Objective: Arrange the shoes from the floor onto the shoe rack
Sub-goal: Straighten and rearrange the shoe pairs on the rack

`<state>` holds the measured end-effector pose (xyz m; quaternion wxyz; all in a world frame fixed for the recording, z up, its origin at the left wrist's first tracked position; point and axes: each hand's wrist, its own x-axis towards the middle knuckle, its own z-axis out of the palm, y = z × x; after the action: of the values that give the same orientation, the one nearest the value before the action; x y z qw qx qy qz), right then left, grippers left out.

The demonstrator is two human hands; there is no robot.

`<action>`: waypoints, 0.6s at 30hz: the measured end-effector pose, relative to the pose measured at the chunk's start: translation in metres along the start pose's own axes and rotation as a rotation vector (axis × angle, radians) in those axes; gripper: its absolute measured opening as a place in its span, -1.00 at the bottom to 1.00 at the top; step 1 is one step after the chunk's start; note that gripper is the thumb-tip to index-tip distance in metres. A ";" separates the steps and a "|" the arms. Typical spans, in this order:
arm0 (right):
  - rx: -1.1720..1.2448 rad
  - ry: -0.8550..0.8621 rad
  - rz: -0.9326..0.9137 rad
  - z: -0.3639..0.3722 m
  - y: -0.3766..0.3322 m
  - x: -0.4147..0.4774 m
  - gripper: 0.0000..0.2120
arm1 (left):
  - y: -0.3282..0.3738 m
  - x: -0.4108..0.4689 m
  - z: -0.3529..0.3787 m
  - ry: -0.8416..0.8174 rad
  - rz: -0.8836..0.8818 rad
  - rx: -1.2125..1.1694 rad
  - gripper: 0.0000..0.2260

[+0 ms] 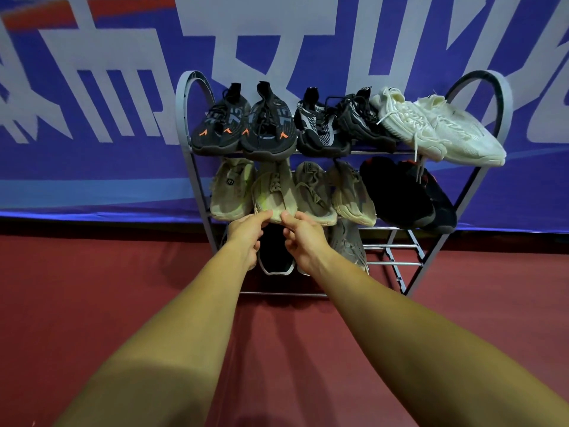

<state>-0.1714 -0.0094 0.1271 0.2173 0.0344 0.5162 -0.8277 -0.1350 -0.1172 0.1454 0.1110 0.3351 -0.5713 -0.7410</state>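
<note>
A grey metal shoe rack [188, 140] stands against the blue banner wall. On its middle shelf lies a beige shoe with a yellow-green streak [274, 192]. My left hand [246, 234] and my right hand [303, 238] both pinch its front edge with thumb and fingers. Beige shoes [231, 189] flank it, and a black pair [406, 192] lies at the right. The top shelf carries dark shoes with orange marks [243, 124], a black and grey pair [335, 124] and a white pair [437, 127]. Below my hands, a black shoe with a white sole [274, 257] and a grey-brown shoe [349, 245] sit on the lowest shelf.
Red floor [123, 288] spreads in front of the rack. The right half of the lowest shelf shows bare metal bars [391, 257]. A blue banner with large white letters [92, 118] hangs behind the rack.
</note>
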 end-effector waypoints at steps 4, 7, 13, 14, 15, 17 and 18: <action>-0.032 0.035 0.001 0.003 0.004 0.007 -0.63 | 0.001 0.008 -0.001 0.022 -0.012 0.014 -0.90; -0.112 0.040 -0.013 0.003 0.005 0.010 -0.59 | -0.001 0.012 0.000 0.023 -0.029 0.007 -0.91; -0.277 -0.028 -0.009 0.002 0.002 0.012 -0.60 | 0.001 0.017 -0.002 0.057 -0.030 0.043 -0.88; -0.292 -0.047 -0.004 0.001 0.000 0.010 -0.63 | 0.002 0.017 -0.003 0.051 -0.024 0.042 -0.88; -0.309 -0.064 -0.002 0.000 -0.003 0.008 -0.68 | 0.003 0.015 -0.003 0.041 -0.020 0.039 -0.88; -0.343 -0.081 -0.018 -0.004 -0.007 0.004 -0.72 | 0.004 0.011 -0.003 0.019 -0.019 0.038 -0.87; -0.351 -0.080 -0.025 -0.006 -0.008 0.002 -0.70 | 0.005 0.008 -0.003 0.012 -0.023 0.039 -0.87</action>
<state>-0.1777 -0.0017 0.1304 0.2303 -0.0435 0.6441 -0.7282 -0.1404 -0.1259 0.1466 0.0992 0.3480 -0.5811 -0.7289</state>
